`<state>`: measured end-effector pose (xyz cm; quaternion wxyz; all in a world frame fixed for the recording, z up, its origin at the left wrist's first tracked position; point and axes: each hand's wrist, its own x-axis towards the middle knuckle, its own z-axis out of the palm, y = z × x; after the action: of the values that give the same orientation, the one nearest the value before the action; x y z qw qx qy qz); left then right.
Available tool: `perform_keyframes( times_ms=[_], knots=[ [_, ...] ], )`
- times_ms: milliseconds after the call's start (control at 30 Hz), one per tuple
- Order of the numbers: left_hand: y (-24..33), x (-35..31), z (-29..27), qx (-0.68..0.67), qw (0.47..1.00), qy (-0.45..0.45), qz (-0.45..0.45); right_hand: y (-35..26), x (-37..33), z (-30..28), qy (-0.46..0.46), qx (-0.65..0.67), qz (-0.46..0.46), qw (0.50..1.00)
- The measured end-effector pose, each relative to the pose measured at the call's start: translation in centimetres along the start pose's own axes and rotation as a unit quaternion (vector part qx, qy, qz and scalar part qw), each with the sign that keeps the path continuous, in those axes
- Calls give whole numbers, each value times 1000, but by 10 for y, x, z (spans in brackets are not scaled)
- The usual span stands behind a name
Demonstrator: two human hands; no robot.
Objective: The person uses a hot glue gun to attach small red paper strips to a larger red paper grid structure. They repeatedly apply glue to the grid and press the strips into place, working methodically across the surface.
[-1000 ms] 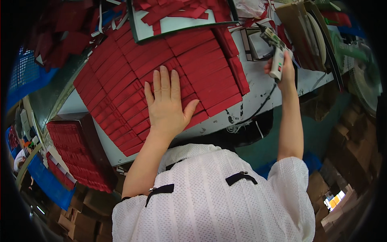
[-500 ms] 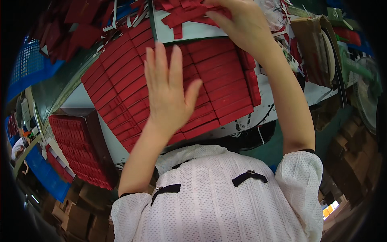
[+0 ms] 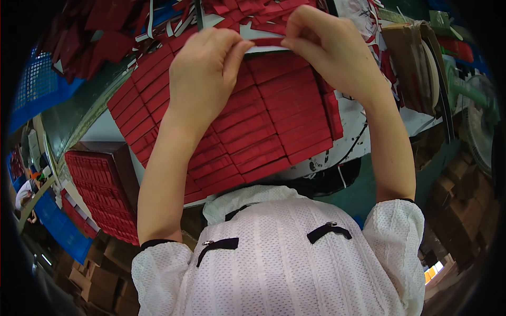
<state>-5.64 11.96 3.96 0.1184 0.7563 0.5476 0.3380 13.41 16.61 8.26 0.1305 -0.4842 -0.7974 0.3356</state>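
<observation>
A single narrow red strip (image 3: pixel 268 41) is held up by both ends, nearly level and drawn almost straight, its long sides running left to right. Only its short middle stretch shows, plain and unbroken, just past the far edge of the red blocks (image 3: pixel 295 110); the pinched ends are hidden.

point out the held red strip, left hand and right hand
held red strip (image 3: pixel 268 41): head view, middle of strip
left hand (image 3: pixel 201 68): head view, back of hand
right hand (image 3: pixel 339 55): head view, back of hand
</observation>
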Motion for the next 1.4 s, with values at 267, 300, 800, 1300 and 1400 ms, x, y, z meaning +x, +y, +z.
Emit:
perform_keyframes(
  times_ms=[267, 300, 800, 1300, 1400],
  knots=[
    [35, -60, 19, -181, 964, -118, -156, 48, -55, 22, 86, 324, 71, 939],
    [35, -61, 20, -182, 962, -120, -162, 57, -59, 25, 139, 340, 110, 924],
    [35, -31, 30, -117, 939, -196, -256, 79, -77, 43, 253, 424, 143, 857],
    [37, -29, 32, -92, 942, -197, -256, 70, -62, 60, 246, 170, 142, 944],
    [37, -30, 33, -91, 942, -196, -258, 66, -59, 62, 259, 103, 132, 951]
  ],
)
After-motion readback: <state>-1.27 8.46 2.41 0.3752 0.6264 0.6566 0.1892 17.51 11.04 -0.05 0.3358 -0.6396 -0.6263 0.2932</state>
